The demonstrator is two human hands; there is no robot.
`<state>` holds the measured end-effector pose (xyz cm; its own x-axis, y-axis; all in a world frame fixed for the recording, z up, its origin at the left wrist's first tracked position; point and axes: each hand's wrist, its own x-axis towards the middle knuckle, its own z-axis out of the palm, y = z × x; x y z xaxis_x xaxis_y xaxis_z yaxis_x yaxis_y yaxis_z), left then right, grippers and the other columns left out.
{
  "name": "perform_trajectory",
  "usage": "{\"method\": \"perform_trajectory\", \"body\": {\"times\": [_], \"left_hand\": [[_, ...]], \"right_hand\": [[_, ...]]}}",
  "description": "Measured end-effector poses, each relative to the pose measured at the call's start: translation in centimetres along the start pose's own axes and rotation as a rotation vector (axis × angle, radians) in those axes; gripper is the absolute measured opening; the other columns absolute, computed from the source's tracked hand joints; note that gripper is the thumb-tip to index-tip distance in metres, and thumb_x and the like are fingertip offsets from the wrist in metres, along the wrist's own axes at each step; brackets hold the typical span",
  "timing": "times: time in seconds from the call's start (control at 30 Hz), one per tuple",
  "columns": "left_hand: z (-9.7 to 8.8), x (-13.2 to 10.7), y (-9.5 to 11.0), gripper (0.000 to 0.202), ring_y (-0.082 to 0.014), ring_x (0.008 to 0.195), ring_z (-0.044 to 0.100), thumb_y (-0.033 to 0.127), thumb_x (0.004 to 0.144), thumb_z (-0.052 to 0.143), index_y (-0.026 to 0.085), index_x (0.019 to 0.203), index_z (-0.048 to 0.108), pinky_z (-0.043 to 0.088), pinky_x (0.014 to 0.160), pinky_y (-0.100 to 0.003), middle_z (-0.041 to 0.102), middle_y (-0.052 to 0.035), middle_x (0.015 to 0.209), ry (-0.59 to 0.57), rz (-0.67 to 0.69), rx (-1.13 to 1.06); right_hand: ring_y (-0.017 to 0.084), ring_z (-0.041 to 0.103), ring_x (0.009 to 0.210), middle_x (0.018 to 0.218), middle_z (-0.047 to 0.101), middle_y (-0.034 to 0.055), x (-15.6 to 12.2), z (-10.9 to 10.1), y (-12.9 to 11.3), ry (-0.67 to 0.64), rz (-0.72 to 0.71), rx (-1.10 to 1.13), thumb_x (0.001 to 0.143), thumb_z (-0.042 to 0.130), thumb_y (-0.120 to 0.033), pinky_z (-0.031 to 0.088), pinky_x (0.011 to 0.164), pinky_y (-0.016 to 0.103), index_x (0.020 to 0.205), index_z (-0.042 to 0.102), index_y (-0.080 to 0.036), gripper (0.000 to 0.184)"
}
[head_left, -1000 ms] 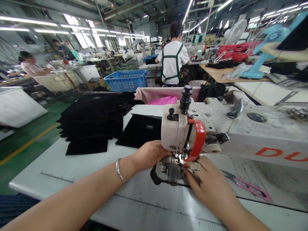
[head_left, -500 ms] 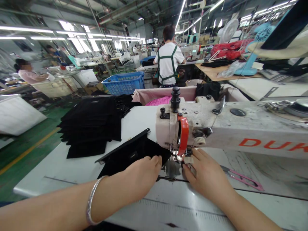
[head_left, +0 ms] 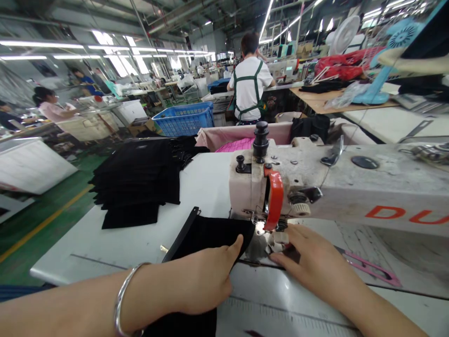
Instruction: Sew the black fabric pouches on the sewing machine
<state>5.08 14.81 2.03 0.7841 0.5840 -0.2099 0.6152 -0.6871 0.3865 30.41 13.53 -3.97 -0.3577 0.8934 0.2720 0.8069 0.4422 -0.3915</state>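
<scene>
A black fabric piece (head_left: pixel 210 234) with a stiff edge strip and a small metal tab lies slanted on the sewing machine bed, its right corner by the presser foot (head_left: pixel 259 228). My left hand (head_left: pixel 196 276), with a silver bangle at the wrist, grips its near edge; some fingers are hidden underneath. Part of the fabric hangs below that hand. My right hand (head_left: pixel 308 257) rests right of the presser foot, thumb apart from the fingers, beside a small pale block (head_left: pixel 280 238). Its fingertips are partly hidden behind the machine parts. The sewing machine (head_left: pixel 336 182) has a red guard (head_left: pixel 274 199).
A stack of black fabric pieces (head_left: pixel 140 173) lies at the table's left. Pink-handled thread snips (head_left: pixel 373 268) lie right of my right hand. Beyond the machine are a pink-lined bin (head_left: pixel 224 135), a blue basket (head_left: pixel 184 119) and a co-worker (head_left: pixel 249 84) seen from behind.
The black fabric has turned, its strip edge swinging steeper and its near part coming towards me. My left hand has shifted slightly nearer with it. My right hand stays by the presser foot.
</scene>
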Motion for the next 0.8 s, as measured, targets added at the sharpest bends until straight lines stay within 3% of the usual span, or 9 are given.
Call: {"method": "perform_trajectory", "body": {"times": [0.17,0.23,0.3,0.43,0.5,0.67,0.8], "left_hand": [[0.8,-0.1,1.6,0.064,-0.0231,0.095,0.07,0.025,0.09,0.052,0.008,0.148,0.03,0.05,0.083,-0.029,0.068,-0.0162,0.12,-0.022,0.037,0.05],[1.0,0.6,1.4,0.049,-0.0248,0.099,0.068,0.025,0.093,0.05,0.011,0.14,0.045,0.049,0.09,-0.033,0.069,-0.0152,0.116,0.021,0.066,0.11],[1.4,1.6,0.6,0.039,-0.0271,0.116,0.06,0.017,0.093,0.048,0.013,0.132,0.053,0.044,0.102,-0.039,0.066,-0.0143,0.121,0.113,0.084,0.178],[2.8,2.8,-1.4,0.048,-0.0271,0.137,0.038,0.006,0.09,0.046,0.015,0.137,0.048,0.035,0.114,-0.045,0.052,-0.012,0.14,0.258,0.122,0.198],[3.5,2.9,-1.8,0.047,-0.0262,0.138,0.038,0.006,0.091,0.044,0.015,0.138,0.046,0.035,0.115,-0.047,0.05,-0.0119,0.141,0.287,0.129,0.173],[3.7,2.5,-2.0,0.034,-0.0249,0.135,0.044,0.011,0.096,0.042,0.012,0.129,0.052,0.035,0.115,-0.047,0.056,-0.0125,0.136,0.314,0.145,0.119],[3.2,3.0,-3.0,0.032,-0.0217,0.136,0.043,0.011,0.095,0.044,0.014,0.124,0.056,0.036,0.115,-0.043,0.057,-0.011,0.135,0.347,0.193,0.091]], "right_hand": [[0.027,0.059,0.09,0.092,0.063,0.0086,1.0,1.7,-0.4,0.162,-0.165,-0.248,0.09,0.06,-0.019,0.049,0.076,0.039,0.096,0.064,-0.019,0.007],[0.027,0.057,0.088,0.091,0.062,0.009,1.0,1.9,-0.5,0.172,-0.204,-0.287,0.09,0.058,-0.014,0.049,0.075,0.039,0.095,0.064,-0.019,0.009],[0.025,0.056,0.085,0.092,0.061,0.0089,0.8,1.9,-0.4,0.148,-0.209,-0.224,0.09,0.055,-0.01,0.049,0.074,0.038,0.096,0.064,-0.017,0.013],[0.026,0.055,0.083,0.092,0.062,0.0087,0.2,1.8,-0.2,0.104,-0.15,-0.186,0.088,0.053,-0.007,0.05,0.074,0.041,0.099,0.065,-0.017,0.019],[0.026,0.056,0.081,0.09,0.063,0.0091,0.2,1.8,-0.5,0.133,-0.146,-0.216,0.088,0.052,-0.008,0.051,0.071,0.043,0.096,0.066,-0.017,0.019],[0.023,0.061,0.104,0.114,0.067,0.0092,-0.3,1.8,-1.7,0.068,-0.436,-0.06,0.086,0.043,-0.001,0.053,0.09,0.041,0.118,0.061,-0.015,0.04],[0.023,0.062,0.107,0.119,0.066,0.0102,-0.8,2.3,-2.0,0.043,-0.416,-0.028,0.086,0.044,-0.002,0.055,0.089,0.042,0.123,0.059,-0.013,0.042]]}}
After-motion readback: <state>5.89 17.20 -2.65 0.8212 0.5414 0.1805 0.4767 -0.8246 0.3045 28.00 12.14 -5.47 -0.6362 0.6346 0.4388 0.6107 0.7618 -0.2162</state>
